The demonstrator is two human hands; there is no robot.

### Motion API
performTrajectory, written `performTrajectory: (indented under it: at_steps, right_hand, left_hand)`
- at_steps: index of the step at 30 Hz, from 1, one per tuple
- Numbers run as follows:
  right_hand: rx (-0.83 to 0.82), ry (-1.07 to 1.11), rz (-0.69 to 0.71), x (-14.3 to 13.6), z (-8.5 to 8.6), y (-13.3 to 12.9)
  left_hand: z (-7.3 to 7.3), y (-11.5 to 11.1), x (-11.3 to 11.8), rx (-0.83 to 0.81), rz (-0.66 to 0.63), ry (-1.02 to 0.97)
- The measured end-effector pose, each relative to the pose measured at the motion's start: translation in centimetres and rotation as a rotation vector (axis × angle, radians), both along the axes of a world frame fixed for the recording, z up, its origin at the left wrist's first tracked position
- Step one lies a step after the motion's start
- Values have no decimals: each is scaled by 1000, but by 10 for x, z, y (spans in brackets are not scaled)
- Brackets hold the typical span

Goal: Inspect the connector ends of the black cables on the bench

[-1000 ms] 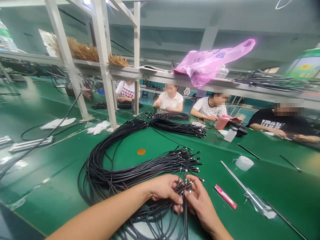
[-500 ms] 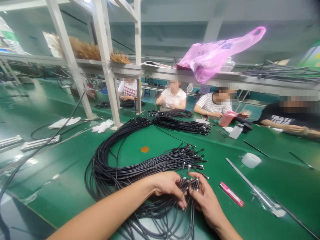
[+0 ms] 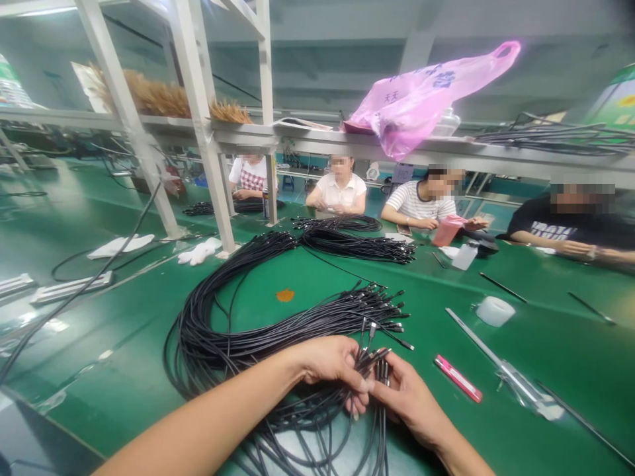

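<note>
Near the table's front, my left hand (image 3: 337,367) is closed around several black cables, whose metal-tipped plugs (image 3: 370,330) stick up past the fingers. Right beside it, my right hand (image 3: 404,393) pinches more black cables (image 3: 381,423) just below their connectors, and these hang down from the fingers. The two thumbs meet or nearly meet. Behind my hands a thick bundle of black cables (image 3: 297,327) curves over the green table, its plug ends pointing right. Loose loops (image 3: 297,443) of cable lie under my wrists.
To the right lie a pink utility knife (image 3: 457,378), a caliper (image 3: 516,377) and a white tape roll (image 3: 495,311). More cable bundles (image 3: 357,246) rest farther back. Several co-workers sit across the table. A metal shelf frame (image 3: 211,158) holds a pink bag (image 3: 407,99).
The cable ends in my right hand have drawn together into a neater, upright bunch, and my thumbs have come closer. The whole view has shifted slightly.
</note>
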State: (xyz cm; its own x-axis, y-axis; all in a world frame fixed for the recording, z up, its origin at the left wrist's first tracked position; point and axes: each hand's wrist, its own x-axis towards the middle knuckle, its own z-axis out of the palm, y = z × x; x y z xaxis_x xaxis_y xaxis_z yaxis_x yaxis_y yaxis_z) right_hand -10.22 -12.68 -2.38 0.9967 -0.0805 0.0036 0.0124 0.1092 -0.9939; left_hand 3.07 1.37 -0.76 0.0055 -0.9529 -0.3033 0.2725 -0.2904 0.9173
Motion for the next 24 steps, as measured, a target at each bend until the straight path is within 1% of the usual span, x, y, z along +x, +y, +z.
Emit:
performTrajectory:
  at_steps: [4,8,11,15,19,21,24]
  right_hand:
    - [4,34,88,-3,9,1]
    - [-11,65,113,-4,12,2]
    - [-5,49,108,-4,11,3]
    - [5,58,47,-2,3,0]
    - [80,53,-107,2,-7,-8]
    - [108,60,-184,4,-9,-10]
    - [129,77,-223,5,-8,-7]
  left_hand:
    - [2,0,0,-17,-21,0]
    - [8,2,-1,-6,-35,12]
    - [12,3,-2,2,-10,26]
    - [13,3,-3,15,33,44]
    - [16,4,-3,18,84,21]
    - [18,4,-4,17,102,16]
    - [23,3,-9,21,124,7]
